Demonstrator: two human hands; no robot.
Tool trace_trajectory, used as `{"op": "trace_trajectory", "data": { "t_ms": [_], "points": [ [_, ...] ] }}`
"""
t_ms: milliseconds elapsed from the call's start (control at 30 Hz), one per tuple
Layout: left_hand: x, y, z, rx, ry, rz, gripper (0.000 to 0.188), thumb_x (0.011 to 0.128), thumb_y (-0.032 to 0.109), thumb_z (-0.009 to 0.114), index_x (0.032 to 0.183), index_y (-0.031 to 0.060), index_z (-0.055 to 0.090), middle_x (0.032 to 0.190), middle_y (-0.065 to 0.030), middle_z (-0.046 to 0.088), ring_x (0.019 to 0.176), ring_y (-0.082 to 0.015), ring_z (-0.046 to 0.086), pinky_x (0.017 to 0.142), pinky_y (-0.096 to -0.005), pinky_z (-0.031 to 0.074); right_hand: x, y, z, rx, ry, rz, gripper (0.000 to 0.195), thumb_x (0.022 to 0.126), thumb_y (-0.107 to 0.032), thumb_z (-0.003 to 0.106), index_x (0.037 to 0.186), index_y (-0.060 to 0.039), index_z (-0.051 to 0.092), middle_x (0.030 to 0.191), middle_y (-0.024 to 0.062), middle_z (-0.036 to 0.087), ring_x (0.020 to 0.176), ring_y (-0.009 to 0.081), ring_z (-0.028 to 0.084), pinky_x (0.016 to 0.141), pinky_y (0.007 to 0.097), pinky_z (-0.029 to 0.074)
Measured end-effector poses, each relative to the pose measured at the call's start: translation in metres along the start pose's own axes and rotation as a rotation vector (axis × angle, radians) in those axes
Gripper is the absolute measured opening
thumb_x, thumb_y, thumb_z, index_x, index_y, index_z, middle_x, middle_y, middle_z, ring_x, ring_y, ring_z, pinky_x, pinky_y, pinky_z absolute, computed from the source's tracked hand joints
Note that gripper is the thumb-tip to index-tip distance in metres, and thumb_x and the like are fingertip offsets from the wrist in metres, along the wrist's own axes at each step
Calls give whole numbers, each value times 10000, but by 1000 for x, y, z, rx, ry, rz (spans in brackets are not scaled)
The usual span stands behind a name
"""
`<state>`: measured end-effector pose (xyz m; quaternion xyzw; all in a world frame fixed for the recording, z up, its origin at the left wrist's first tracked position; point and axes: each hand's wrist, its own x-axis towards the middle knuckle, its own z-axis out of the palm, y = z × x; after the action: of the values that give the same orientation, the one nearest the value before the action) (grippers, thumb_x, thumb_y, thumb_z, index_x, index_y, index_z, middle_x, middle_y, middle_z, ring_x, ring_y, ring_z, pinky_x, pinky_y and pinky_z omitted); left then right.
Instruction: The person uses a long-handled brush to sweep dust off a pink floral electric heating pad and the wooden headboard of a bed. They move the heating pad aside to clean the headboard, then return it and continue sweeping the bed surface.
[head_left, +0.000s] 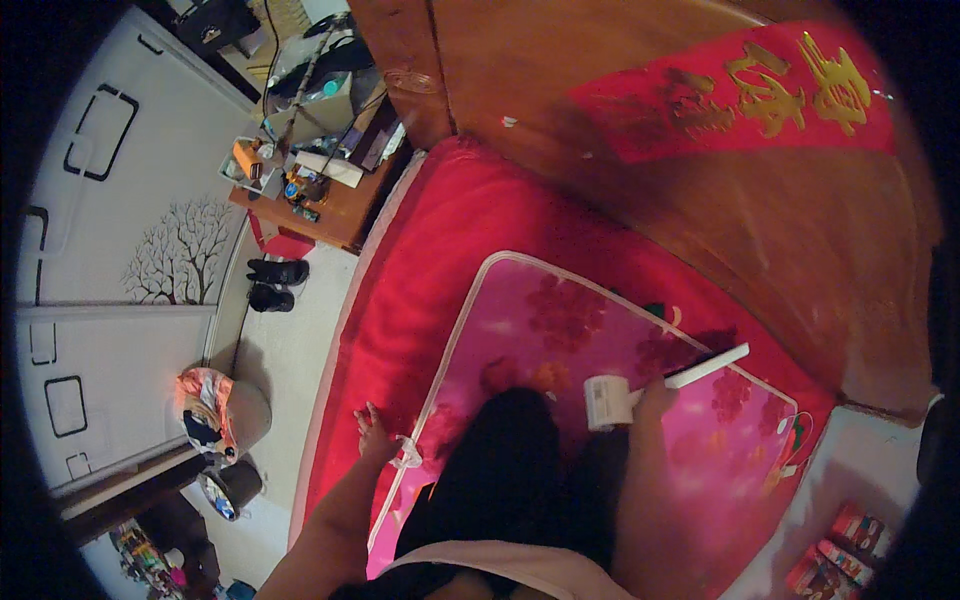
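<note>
I am kneeling on a bed, with my dark-trousered legs (495, 465) on a pink floral mat (495, 330) edged in white piping. My right hand (654, 401) grips a white tool that looks like a lint roller (609, 403); its labelled roll points left and a long white handle runs up to the right. The roll is just above or on the mat; I cannot tell which. On the red bedsheet (420, 277), my left hand (373, 435) rests with its fingers apart, beside a pale tied knot (407, 452) at the mat's edge.
A wooden headboard (525, 90) with a red banner (630, 112) stands at the far side. Left lie a cluttered wooden desk (330, 225), black shoes (274, 285), a filled basket (251, 412) and a bin (244, 480). A white cord (806, 435) lies by the mat's right corner.
</note>
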<state>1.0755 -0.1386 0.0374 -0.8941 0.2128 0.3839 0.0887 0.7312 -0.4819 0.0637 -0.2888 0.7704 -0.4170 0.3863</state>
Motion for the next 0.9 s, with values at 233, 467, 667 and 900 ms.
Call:
{"op": "trace_trajectory", "data": {
  "t_ms": [233,467,667,900],
  "points": [
    [6,9,2,45,-8,-28,1266,593,361,791,1388,162,-174,1429,-295,-56,1204,-439,378,910,-440,433,-102,13,119,-522,-766,-30,387,719,-151,615,1049,-1,479,834,136,576,733,271,557,643,389,449],
    [8,17,1,-84,-58,-28,1248,610,344,783,1388,203,-184,1445,-240,-114,1268,-486,232,982,-487,358,-200,-18,105,-321,-1149,-262,418,697,-111,630,1082,-30,490,855,112,581,783,257,567,693,385,458],
    [6,9,5,11,-44,-69,1262,598,340,792,1388,160,-176,1443,-254,-91,1263,-478,252,973,-477,372,-32,-14,27,-186,-111,33,385,774,-80,568,1107,40,415,925,145,537,737,233,519,618,365,463],
    [9,16,4,36,-53,-73,1259,602,346,788,1387,166,-180,1437,-269,-91,1260,-474,263,962,-483,383,-80,-12,116,-90,-327,139,418,752,-97,580,1120,17,417,965,163,538,803,257,543,680,379,476]
  ]
}}
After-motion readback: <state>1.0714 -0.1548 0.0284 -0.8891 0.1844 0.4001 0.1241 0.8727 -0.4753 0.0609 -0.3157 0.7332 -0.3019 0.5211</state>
